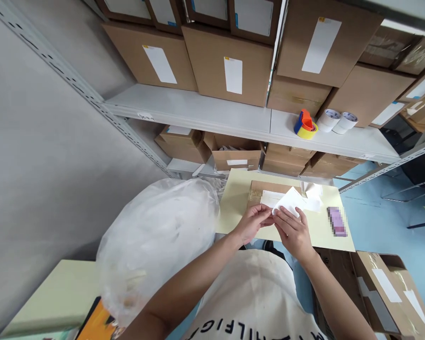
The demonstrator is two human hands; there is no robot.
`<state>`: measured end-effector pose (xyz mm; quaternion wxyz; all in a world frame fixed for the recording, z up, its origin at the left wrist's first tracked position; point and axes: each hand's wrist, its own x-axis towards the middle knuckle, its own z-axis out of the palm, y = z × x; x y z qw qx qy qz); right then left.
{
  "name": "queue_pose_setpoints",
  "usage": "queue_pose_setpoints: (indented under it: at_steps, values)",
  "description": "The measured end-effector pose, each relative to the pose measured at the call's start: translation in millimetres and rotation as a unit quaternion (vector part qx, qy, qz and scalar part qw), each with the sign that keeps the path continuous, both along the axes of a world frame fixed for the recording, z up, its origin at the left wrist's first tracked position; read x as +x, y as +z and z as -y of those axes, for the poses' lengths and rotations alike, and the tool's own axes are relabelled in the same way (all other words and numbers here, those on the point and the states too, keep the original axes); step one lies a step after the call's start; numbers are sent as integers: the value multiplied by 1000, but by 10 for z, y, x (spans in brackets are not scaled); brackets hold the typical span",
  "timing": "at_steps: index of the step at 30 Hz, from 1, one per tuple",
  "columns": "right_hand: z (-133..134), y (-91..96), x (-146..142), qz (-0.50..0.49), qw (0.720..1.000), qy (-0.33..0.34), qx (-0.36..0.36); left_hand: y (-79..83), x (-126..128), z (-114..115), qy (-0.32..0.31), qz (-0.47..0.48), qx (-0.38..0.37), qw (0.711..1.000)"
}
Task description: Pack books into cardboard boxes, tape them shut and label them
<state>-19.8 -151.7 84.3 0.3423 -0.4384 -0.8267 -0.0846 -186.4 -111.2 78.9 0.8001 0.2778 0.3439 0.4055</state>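
Both hands meet over the near side of a pale yellow table (233, 198). A white paper label (291, 199) is tilted up between them. My left hand (252, 223) pinches at the label's lower left corner, its fingertips pressed together. My right hand (294, 232) grips the label's lower edge, fingers laid over the front. Whether the label has a backing sheet cannot be made out. Just behind the hands lies a brown cardboard box (255, 192) with a white label on top. More white paper (313, 204) lies to the right of the held label.
A large, full clear plastic bag (159, 236) bulges at the table's left. A blurred purple item (336, 221) lies on the table's right. A grey shelf (198, 106) behind carries cardboard boxes, a tape dispenser (306, 125) and white tape rolls (328, 120). A cardboard box (386, 283) stands lower right.
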Motion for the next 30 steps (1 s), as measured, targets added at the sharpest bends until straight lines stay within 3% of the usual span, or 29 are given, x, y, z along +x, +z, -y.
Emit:
queue_pose_setpoints:
  at_steps: [13, 30]
  values:
    - [-202, -35, 118, 12, 998, 49, -38, -8, 48, -81, 38, 20, -16, 999]
    - [-737, -87, 677, 25, 989, 131, -59, 6, 564, -358, 104, -42, -12, 994]
